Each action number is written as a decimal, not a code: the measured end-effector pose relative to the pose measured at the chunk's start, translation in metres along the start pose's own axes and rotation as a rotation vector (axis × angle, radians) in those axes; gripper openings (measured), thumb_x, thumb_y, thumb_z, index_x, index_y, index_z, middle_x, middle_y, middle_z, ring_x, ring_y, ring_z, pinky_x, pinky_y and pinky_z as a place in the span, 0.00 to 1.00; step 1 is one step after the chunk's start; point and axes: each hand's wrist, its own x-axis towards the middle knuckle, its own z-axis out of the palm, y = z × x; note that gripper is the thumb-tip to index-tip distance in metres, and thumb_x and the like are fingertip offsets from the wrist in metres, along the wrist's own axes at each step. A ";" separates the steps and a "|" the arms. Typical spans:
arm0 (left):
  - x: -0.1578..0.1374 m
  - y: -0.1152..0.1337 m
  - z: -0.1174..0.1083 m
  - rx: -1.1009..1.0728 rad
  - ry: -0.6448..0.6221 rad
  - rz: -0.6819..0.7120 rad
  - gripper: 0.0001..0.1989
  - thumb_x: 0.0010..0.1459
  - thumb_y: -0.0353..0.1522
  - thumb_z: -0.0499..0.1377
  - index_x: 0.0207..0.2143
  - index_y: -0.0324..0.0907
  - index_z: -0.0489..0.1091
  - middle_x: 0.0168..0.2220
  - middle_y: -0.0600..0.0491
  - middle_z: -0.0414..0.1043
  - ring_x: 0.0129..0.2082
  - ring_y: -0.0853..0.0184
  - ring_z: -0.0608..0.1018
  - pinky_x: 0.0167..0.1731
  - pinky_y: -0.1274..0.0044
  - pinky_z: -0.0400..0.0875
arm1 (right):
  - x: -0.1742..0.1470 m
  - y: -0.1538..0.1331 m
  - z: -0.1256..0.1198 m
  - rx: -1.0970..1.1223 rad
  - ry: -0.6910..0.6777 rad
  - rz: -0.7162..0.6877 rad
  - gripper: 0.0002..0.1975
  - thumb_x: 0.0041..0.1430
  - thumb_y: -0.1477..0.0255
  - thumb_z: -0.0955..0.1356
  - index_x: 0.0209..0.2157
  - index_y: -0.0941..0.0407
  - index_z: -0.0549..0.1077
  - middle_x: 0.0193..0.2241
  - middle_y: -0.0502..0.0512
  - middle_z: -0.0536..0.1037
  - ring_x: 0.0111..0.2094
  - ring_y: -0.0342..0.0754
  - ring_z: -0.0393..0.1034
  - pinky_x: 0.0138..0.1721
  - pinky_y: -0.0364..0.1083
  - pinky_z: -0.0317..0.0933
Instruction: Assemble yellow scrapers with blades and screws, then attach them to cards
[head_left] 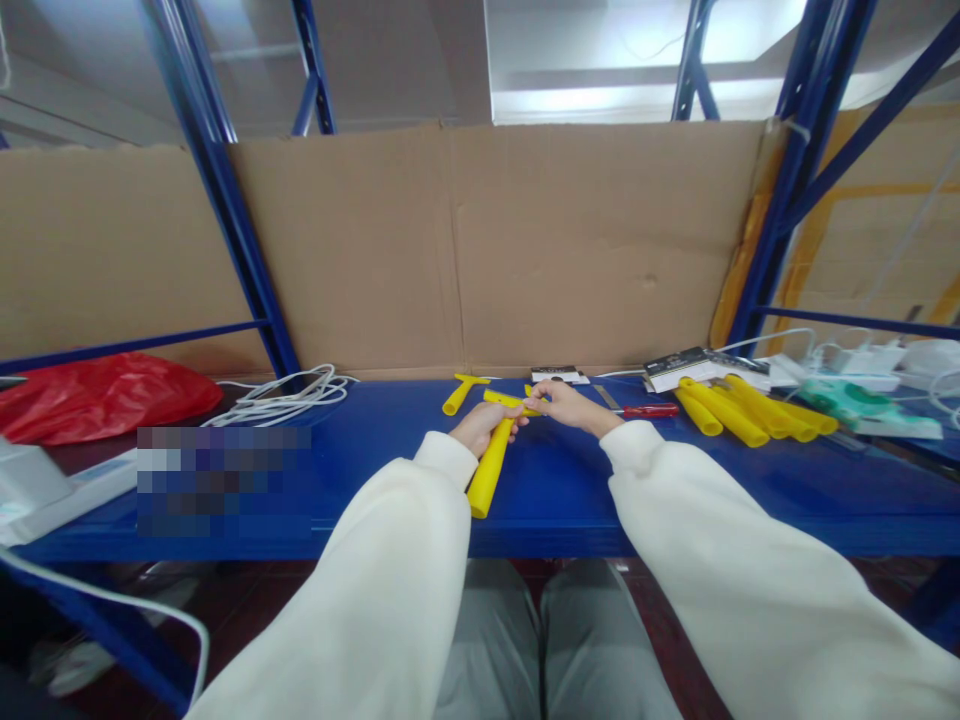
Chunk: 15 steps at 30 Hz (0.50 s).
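My left hand (480, 430) is wrapped round a yellow T-shaped plastic handle (489, 480), whose hollow round end points toward me. At the crossbar of that handle, my right hand (568, 405) has its fingertips pinched together, meeting the left fingers; whether a small part sits between them is hidden. Behind my left hand lies another yellow T-shaped piece (455, 397), shorter in view. A red-handled screwdriver (651, 410) rests just right of my right wrist, beside a flat metal strip (606, 397).
Several yellow handles (724, 415) lie at right, near black-and-white packets (675, 368) and a green-and-white packet (855, 400). White cables (289, 395) and a red plastic bag (112, 395) are left. Cardboard (585, 240) stands behind the blue shelf (375, 480), between blue posts (225, 190).
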 end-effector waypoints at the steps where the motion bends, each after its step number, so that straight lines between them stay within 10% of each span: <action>1: -0.001 0.000 0.000 -0.003 -0.004 -0.001 0.03 0.57 0.23 0.57 0.32 0.34 0.71 0.19 0.55 0.68 0.13 0.76 0.65 0.16 0.82 0.60 | 0.000 0.000 0.001 0.006 0.008 0.006 0.20 0.50 0.54 0.68 0.20 0.55 0.65 0.21 0.49 0.67 0.27 0.44 0.60 0.32 0.45 0.56; 15: -0.003 0.003 0.003 -0.006 -0.020 -0.022 0.07 0.58 0.22 0.53 0.28 0.35 0.67 0.17 0.55 0.66 0.12 0.77 0.65 0.13 0.84 0.56 | -0.002 -0.001 0.007 0.131 0.095 0.074 0.18 0.46 0.57 0.72 0.22 0.55 0.66 0.22 0.47 0.67 0.27 0.44 0.61 0.33 0.45 0.57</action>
